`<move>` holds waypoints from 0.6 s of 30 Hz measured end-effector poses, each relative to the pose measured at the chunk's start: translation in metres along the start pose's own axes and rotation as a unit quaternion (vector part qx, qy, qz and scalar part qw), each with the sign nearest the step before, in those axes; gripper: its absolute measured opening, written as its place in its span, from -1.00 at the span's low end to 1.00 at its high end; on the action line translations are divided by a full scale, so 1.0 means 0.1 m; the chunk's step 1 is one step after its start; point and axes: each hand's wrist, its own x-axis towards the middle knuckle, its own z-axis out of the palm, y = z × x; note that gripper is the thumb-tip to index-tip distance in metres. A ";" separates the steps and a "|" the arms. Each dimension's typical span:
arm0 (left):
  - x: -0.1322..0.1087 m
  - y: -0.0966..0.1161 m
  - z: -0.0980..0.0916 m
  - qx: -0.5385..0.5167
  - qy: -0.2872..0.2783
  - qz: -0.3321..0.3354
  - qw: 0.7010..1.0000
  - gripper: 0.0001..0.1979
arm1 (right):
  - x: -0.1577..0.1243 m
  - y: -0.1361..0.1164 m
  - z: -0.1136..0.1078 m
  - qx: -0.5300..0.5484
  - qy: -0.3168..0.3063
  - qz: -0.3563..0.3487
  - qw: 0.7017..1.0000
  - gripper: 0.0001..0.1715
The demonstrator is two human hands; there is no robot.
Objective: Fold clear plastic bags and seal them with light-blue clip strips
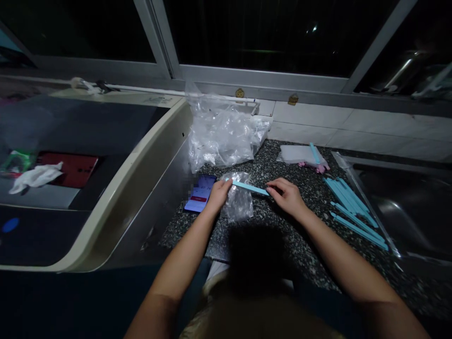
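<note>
Dark speckled countertop (303, 249) runs beneath a window (268, 37). One light-blue strip (249, 187) spans the gap between both hands: the left hand (218, 195) clamps thumb and fingers on its left end, while the right hand (288, 196) pinches its right tip, over a clear bag (239, 206).

The left hand (219, 194) and right hand (287, 197) hold a light-blue strip (250, 187) by its ends over a clear plastic bag (238, 205). More blue strips (350, 201) lie beside the sink (406, 207).
</note>
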 end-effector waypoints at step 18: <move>-0.11 -0.05 0.13 -0.057 -0.040 -0.026 0.997 -0.70 | -0.14 -0.04 0.03 -0.078 -0.010 -0.031 0.996 -0.78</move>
